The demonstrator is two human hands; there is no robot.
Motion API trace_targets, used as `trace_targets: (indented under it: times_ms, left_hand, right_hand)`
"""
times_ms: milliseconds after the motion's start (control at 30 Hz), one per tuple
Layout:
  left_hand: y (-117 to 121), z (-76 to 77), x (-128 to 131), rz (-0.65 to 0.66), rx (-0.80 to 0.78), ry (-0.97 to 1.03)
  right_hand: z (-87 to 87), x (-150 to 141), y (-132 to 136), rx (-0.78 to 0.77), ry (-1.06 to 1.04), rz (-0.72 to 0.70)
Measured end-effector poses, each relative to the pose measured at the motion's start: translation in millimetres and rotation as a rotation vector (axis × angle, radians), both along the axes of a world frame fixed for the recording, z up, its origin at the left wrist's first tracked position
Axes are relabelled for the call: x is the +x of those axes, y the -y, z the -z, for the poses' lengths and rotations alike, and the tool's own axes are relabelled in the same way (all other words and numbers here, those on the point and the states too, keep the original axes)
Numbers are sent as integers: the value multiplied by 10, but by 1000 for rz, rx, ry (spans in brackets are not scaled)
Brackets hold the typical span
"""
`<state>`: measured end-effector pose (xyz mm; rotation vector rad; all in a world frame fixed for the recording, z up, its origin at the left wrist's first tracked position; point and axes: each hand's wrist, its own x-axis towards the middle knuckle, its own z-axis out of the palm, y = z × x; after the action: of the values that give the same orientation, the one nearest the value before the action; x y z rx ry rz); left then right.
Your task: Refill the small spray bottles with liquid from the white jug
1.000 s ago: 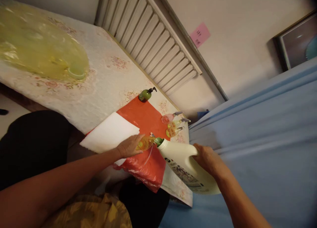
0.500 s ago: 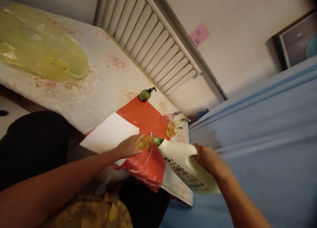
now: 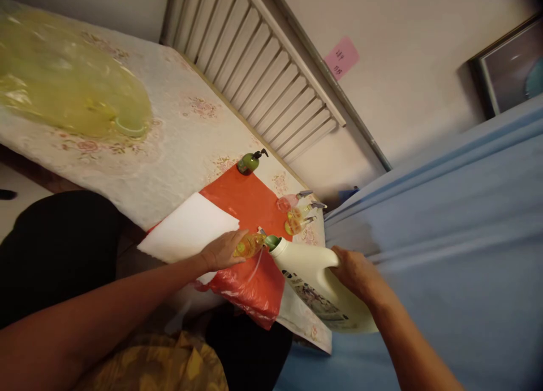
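Yellow plastic bag [image 3: 76, 74], filled w/ something unclear, is placed on the floral cloth [image 3: 169, 130], well apart from & L of the red sheet [image 3: 254, 193], so working room is left around the latter. White sheet [image 3: 186, 227] is laid partly over the red sheet's L side; its purpose can't be told. By the red sheet's near-L part, the small amber bottle [image 3: 248, 246] is gripped by the L hand [image 3: 223, 249], fingers closed narrowly round its body, prob. to steady it; its neck is pointed R, toward the big jug. Green pump bottle [image 3: 247, 163] is stood at the red sheet's far-L corner, out of the hands' way. At the red sheet's R edge, the pink bottle [image 3: 287, 203] & two yellow bottles [image 3: 292, 228] are grouped close together, w/in reach but clear of the grip, prob. for easy access. Cream jug [image 3: 316, 263] is held tilted over the red sheet's near-R edge, green-lined mouth [image 3: 272, 243] lowered to the amber bottle's neck, prob. so both openings are lined up; contact & any flow can't be made out. Its handle is grasped by the R hand [image 3: 354, 269], fingers wrapped round, the wt. prob. being best controlled there. Blue curtain [image 3: 445, 238] is hung R of the red sheet.
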<state>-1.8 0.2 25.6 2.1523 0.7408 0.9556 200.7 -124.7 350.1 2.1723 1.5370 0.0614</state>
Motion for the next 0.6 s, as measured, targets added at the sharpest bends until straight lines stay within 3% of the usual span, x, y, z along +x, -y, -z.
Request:
trace_targets:
  times_ms: [167,300,467,600]
  left_hand:
    - [9,1,4,-20,-31,-2]
    - [16,-24,-12,-19,-32,-32]
    - [20,-46,-36,-1,-29,-67]
    - [35,-47,-52,-3,-22,-56]
  right_hand:
    - [103,76,68,25,-92,35]
    - [255,217,178,91,-282,23]
    - [348,382,224,257,-589,81]
    - [321,422,93,400,-669,120]
